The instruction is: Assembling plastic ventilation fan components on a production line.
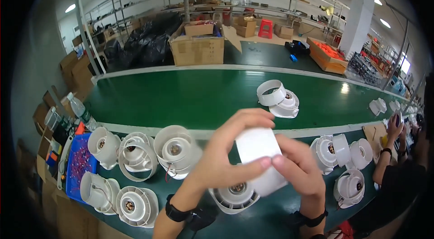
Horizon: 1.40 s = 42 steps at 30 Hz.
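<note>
A white plastic housing part [258, 145] is held up in front of me, gripped from both sides. My left hand [221, 162] is closed round its left side with the fingers over the top. On its right side my right hand [300, 169] is closed, and both thumbs meet on its near face. Partly hidden below lies a round white housing [233, 200] with ribs and a brass-coloured centre. To the left, a larger round white housing [175, 148] with a red wire stands close to my left wrist.
More white housings [137, 205] stand left and right on the green bench. Beyond runs a green conveyor belt [190, 99] carrying a housing with a ring [271, 93]. At far left are a blue tray [81, 162] of small parts and a bottle [81, 110]. A co-worker's hand [395, 126] is at right.
</note>
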Motion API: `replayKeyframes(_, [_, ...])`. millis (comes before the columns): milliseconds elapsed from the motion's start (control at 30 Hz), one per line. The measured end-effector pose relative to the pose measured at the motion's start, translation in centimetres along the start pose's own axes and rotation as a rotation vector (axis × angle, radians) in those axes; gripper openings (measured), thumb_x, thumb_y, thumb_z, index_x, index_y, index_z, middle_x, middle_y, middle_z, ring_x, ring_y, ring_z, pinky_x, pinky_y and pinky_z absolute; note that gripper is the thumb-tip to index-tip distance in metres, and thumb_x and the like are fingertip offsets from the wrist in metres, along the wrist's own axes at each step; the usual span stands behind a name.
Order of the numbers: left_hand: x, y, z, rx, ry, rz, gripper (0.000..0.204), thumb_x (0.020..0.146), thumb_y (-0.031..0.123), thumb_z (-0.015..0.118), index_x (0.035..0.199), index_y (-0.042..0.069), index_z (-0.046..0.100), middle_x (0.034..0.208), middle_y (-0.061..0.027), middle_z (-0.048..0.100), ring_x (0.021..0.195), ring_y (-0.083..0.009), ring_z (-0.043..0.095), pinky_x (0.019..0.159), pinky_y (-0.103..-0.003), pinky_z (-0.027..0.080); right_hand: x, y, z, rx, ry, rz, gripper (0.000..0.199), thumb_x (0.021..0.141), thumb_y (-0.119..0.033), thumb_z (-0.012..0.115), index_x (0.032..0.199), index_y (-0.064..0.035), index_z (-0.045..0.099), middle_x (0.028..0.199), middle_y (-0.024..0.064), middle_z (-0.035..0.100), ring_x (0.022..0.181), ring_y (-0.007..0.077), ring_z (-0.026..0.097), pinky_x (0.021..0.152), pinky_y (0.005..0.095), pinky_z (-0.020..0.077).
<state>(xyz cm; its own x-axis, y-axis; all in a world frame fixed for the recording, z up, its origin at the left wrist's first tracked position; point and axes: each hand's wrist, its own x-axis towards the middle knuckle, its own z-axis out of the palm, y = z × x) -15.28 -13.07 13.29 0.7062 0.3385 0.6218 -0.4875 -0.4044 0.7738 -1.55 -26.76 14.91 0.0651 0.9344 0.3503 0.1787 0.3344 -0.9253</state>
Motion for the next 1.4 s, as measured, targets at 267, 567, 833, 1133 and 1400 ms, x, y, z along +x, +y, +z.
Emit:
replayKeyframes(267, [-0.2, 1.2, -0.4, 0.166, -0.011, 0.223, 0.038, 0.073, 0.008, 0.075, 0.109, 0.007, 0.065, 0.125, -0.0134, 0.058, 0.112, -0.0307, 0.052, 0.094, -0.039, 0.044, -0.6, -1.1, 1.6, 0.322, -0.016, 0.213, 0.040, 0.095, -0.020, 0.041, 0.120, 0.0071, 0.056, 0.104, 0.0178, 0.064, 0.086, 0.0263, 0.069, 0.075, 0.0330, 0.0551])
replayKeyframes(567, [-1.2, 3.0, 0.4, 0.039, 0.226, 0.234, 0.021, 0.086, 0.009, 0.065, 0.106, 0.002, 0.063, 0.104, -0.0185, 0.069, 0.099, -0.0287, 0.063, 0.092, -0.041, 0.048, -1.0, 0.0, 3.1, -0.207, -0.036, -0.181, 0.030, 0.099, -0.016, 0.042, 0.102, 0.0089, 0.058, 0.072, 0.0120, 0.067, 0.062, 0.0225, 0.067, 0.058, 0.0310, 0.0526])
replayKeyframes(833, [-0.9, 3.0, -0.6, -0.063, 0.315, 0.020, 0.028, 0.096, 0.012, 0.050, 0.118, -0.004, 0.055, 0.116, -0.0212, 0.063, 0.105, -0.0225, 0.062, 0.098, -0.038, 0.046, -0.7, 1.9, 4.4, -0.249, 0.016, -0.378, 0.020, 0.088, -0.015, 0.064, 0.095, 0.0044, 0.066, 0.079, 0.0087, 0.071, 0.068, 0.0246, 0.068, 0.066, 0.0345, 0.0531])
replayKeyframes(1133, [-2.0, 5.3, -0.6, 0.144, 0.063, 0.030, 0.054, 0.096, 0.042, 0.048, 0.123, -0.005, 0.055, 0.131, -0.0216, 0.051, 0.118, -0.0273, 0.053, 0.100, -0.037, 0.041, -5.9, 3.4, 3.7, -0.586, 0.247, -0.404, 0.062, 0.078, -0.058, 0.076, 0.094, 0.0016, 0.071, 0.101, 0.0162, 0.070, 0.089, 0.0271, 0.065, 0.081, 0.0334, 0.0470])
replayKeyframes(1400, [-1.9, 5.6, -0.4, 0.029, 0.030, 0.024, 0.068, 0.096, 0.056, 0.037, 0.125, -0.003, 0.056, 0.137, -0.0247, 0.046, 0.125, -0.0321, 0.048, 0.106, -0.043, 0.035, -6.6, 1.1, 4.4, -0.396, 0.255, -0.319, 0.066, 0.072, -0.061, 0.079, 0.094, 0.0007, 0.071, 0.106, 0.0158, 0.069, 0.091, 0.0270, 0.064, 0.078, 0.0342, 0.0481])
